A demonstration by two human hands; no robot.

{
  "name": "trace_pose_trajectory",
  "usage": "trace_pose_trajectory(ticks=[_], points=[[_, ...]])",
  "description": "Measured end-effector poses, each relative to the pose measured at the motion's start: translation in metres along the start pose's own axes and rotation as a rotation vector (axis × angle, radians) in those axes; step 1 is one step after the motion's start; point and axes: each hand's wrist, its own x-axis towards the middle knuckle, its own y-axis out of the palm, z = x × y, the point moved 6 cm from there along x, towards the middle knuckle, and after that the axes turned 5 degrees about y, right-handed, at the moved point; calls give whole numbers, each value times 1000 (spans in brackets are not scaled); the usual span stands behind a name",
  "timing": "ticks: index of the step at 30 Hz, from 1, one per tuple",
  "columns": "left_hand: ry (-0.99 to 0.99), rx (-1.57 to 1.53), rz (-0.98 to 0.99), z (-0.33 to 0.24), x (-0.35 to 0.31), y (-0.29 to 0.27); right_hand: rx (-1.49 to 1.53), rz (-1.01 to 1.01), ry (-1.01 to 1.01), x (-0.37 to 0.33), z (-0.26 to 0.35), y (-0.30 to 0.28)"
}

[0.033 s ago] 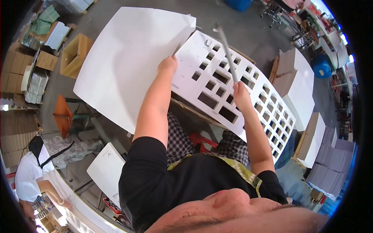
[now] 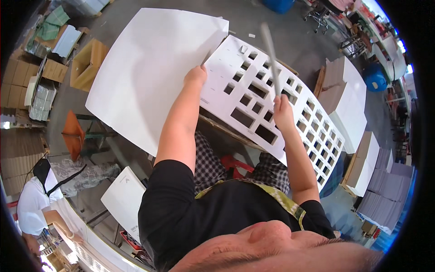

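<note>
My left hand (image 2: 195, 75) is closed at the right edge of a large white sheet (image 2: 145, 68), which bows upward; its fingertips are partly hidden. Beside it lies a white board (image 2: 222, 93) with rows of square and rectangular cut-outs. My right hand (image 2: 283, 113) grips one end of a long, thin grey stick (image 2: 272, 59). The stick points away from me over the board's cut-outs, its far end blurred. A small loose white piece (image 2: 244, 49) sits near the board's far left corner.
Stacks of white sheets (image 2: 342, 95) stand to the right. An open cardboard box (image 2: 88, 65) and an orange object (image 2: 73, 135) are at the left. Another person (image 2: 34, 204) works at the lower left. A blue barrel (image 2: 375, 80) stands far right.
The stick has swung slightly to the right, and my right hand has shifted a little with it. My left hand, the sheet and the board look unmoved.
</note>
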Motion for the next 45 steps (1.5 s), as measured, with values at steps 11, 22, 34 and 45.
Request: trace_pose_trajectory(ticks=[11, 22, 34, 45], points=[[1, -12, 40, -5, -4, -5, -3, 20, 29, -3, 0, 0], [4, -4, 72, -9, -7, -9, -24, 4, 109, 5, -6, 4], [6, -14, 10, -7, -1, -2, -42, 24, 113, 5, -19, -11], [30, -61, -34, 10, -32, -14, 275, 15, 122, 59, -49, -24]])
